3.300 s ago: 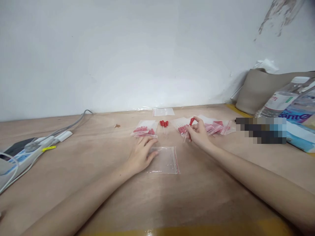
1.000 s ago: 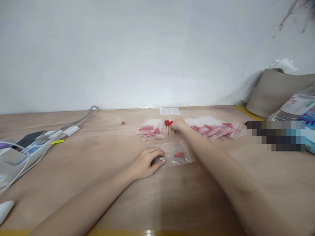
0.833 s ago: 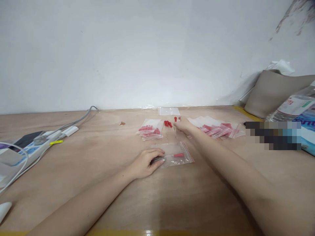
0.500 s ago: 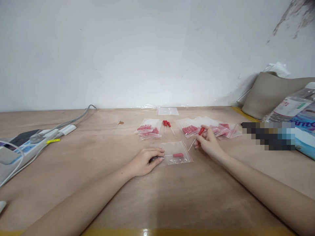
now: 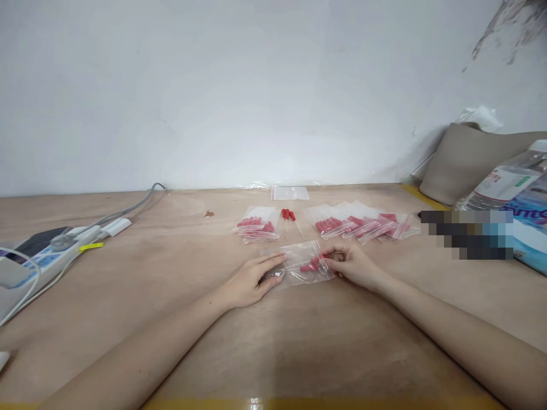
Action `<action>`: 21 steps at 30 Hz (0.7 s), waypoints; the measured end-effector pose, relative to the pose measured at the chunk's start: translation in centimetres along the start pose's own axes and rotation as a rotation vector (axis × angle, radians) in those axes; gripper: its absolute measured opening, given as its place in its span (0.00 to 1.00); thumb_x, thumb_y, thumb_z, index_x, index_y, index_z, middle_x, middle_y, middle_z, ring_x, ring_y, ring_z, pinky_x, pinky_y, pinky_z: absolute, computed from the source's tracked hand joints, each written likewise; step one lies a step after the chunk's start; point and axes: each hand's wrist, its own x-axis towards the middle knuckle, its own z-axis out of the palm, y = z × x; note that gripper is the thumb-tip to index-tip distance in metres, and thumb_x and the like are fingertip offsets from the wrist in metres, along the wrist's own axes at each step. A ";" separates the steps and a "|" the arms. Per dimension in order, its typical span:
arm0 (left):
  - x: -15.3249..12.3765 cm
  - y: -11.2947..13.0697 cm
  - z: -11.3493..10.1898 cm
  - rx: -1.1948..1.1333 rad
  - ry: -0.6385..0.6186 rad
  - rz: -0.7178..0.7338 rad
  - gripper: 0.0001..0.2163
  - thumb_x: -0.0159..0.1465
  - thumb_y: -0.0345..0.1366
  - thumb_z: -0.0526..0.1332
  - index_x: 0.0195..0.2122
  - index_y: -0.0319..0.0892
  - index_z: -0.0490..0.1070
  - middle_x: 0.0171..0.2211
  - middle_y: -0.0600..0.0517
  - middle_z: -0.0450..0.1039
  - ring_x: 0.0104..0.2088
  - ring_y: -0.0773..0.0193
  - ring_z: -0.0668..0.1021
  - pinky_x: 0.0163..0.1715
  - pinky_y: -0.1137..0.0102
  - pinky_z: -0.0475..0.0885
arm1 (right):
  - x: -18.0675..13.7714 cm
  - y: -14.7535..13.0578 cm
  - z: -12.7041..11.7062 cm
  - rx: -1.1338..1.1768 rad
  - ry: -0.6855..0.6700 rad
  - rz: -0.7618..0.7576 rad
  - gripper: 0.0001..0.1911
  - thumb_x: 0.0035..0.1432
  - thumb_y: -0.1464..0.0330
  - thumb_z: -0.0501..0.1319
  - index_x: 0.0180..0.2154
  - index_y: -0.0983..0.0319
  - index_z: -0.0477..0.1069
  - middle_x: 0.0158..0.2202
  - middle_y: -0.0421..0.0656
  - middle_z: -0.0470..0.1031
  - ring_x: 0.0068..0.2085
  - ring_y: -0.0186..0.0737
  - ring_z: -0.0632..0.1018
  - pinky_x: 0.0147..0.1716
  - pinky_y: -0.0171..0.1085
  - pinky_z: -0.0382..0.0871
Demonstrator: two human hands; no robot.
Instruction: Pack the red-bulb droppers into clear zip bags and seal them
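Note:
My left hand is closed on the left end of a clear zip bag, thumb in front and fingers on top. Inside the bag lies a dropper with a red bulb. At the bag's right, open end, my right hand pinches a second red-bulbed dropper, most of it within the bag and its bulb end near my fingertips. Beyond the bag, several loose droppers lie with their red bulbs pointing to the wall and thin tubes towards me.
Filled bags are stacked left of the loose droppers, and more overlapping filled bags fan out to the right. An unfilled bag lies by the wall. A power strip with cables is at left; a plastic bottle is at right.
My right hand has come left and nearer, from above the right-hand bags to the bag's mouth, bringing the dropper into the bag. My left hand stays on the bag.

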 end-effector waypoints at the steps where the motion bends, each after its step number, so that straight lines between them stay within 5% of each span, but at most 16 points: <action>1: 0.0 0.0 0.0 -0.002 0.000 0.002 0.20 0.65 0.38 0.52 0.58 0.47 0.56 0.58 0.49 0.58 0.57 0.59 0.64 0.55 0.58 0.61 | 0.1 0.1 0.2 -0.034 -0.012 -0.007 0.17 0.40 0.56 0.66 0.29 0.62 0.70 0.17 0.36 0.68 0.18 0.31 0.66 0.18 0.32 0.59; 6: 0.0 0.0 0.1 -0.001 -0.002 -0.007 0.20 0.65 0.37 0.53 0.58 0.45 0.56 0.57 0.48 0.60 0.56 0.59 0.65 0.54 0.60 0.62 | 0.0 -0.5 0.8 -0.156 -0.101 -0.164 0.15 0.48 0.56 0.60 0.30 0.60 0.74 0.24 0.40 0.73 0.30 0.38 0.73 0.29 0.36 0.66; 10: 0.0 -0.1 0.1 0.002 0.007 -0.009 0.19 0.65 0.37 0.53 0.57 0.46 0.57 0.56 0.48 0.61 0.55 0.59 0.65 0.54 0.60 0.62 | 0.4 -1.6 -1.2 -0.246 -0.298 -0.069 0.16 0.52 0.57 0.56 0.36 0.60 0.73 0.21 0.38 0.70 0.21 0.32 0.68 0.21 0.32 0.62; 16: 0.0 -0.3 0.2 -0.001 0.004 -0.006 0.14 0.65 0.38 0.53 0.51 0.44 0.64 0.57 0.47 0.60 0.56 0.59 0.65 0.54 0.62 0.63 | 5.4 -3.0 -2.3 -0.501 0.171 -0.038 0.09 0.47 0.64 0.60 0.29 0.64 0.69 0.25 0.41 0.72 0.23 0.31 0.69 0.22 0.32 0.61; 21: -0.1 -0.5 0.1 -0.013 -0.025 -0.003 0.15 0.66 0.39 0.50 0.52 0.45 0.65 0.58 0.48 0.58 0.57 0.60 0.64 0.54 0.62 0.62 | 10.5 -3.6 1.7 -0.810 0.269 0.013 0.22 0.44 0.65 0.63 0.42 0.66 0.66 0.37 0.49 0.74 0.37 0.41 0.74 0.34 0.34 0.65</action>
